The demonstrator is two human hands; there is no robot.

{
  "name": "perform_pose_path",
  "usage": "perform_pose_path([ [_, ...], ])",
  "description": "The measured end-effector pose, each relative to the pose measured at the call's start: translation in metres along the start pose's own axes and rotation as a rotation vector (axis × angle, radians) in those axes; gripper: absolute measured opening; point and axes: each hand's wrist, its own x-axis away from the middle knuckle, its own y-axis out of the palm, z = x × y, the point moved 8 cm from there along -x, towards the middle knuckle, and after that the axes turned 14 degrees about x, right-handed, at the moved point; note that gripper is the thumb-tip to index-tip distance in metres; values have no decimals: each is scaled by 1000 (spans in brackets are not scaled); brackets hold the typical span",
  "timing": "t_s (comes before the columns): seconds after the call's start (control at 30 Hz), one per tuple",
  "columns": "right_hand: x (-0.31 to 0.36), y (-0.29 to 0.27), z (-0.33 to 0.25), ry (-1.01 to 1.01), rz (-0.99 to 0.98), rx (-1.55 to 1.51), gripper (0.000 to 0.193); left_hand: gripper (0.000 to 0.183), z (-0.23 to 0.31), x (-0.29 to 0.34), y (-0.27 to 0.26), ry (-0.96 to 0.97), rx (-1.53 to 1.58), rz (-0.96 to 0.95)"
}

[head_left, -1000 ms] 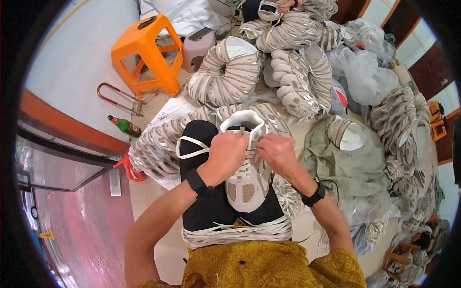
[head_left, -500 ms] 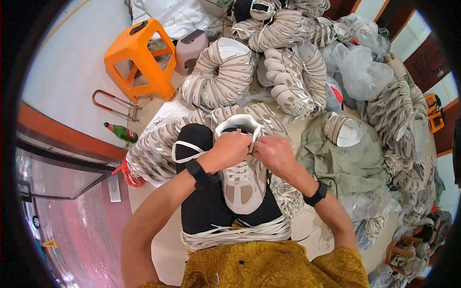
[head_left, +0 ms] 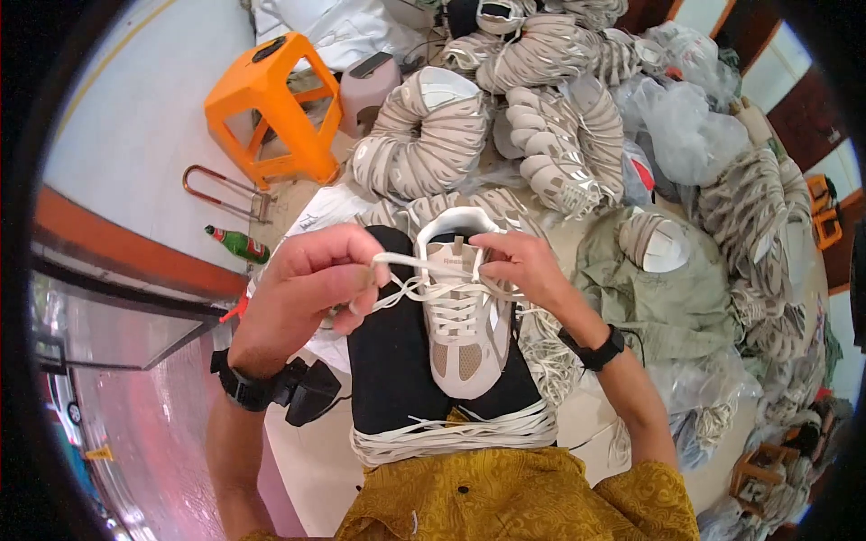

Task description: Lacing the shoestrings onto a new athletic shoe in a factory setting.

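On my black-clad lap rests a white and beige sneaker [head_left: 465, 362], its toe toward me. White lace runs criss-cross over the lower tongue. Up and to the left of the shoe, my left hand [head_left: 311, 287] pinches a white shoelace [head_left: 408, 260] between thumb and fingers, pulled out sideways from the top eyelets. My right hand [head_left: 532, 270] is closed on the shoe's right upper edge, thumb and forefinger by the eyelets. Whether it also grips lace there is hard to tell. A bundle of loose white laces [head_left: 456, 437] lies across my lap by the yellow shirt.
Nested rows of similar sneakers [head_left: 424, 149] cover the floor ahead and to the right. An orange stool [head_left: 271, 108], a grey-pink stool [head_left: 368, 90] and a green bottle [head_left: 236, 243] stand or lie at left. A green cloth [head_left: 640, 298] lies at right, near plastic bags [head_left: 686, 131].
My left hand has moved left and toward me, drawing lace out from the shoe's top. My right hand stays at the collar, slightly to the right. The view has shifted a little.
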Motion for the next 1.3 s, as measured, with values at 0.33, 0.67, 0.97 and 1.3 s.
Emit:
perform_pose_path([
  [0.33, 8, -18, -110, -444, 290, -79, 14, 18, -8, -30, 10, 179, 175, -16],
  [0.67, 32, -79, 61, 208, 497, -1020, 21, 16, -52, -5, -161, 787, 996, 398],
  [0.97, 47, -104, 118, 333, 593, -1038, 17, 23, -58, 33, -203, 786, 402, 926],
  [1.3, 77, -178, 160, 379, 719, -642, 22, 31, -39, 47, -221, 653, 173, 955],
])
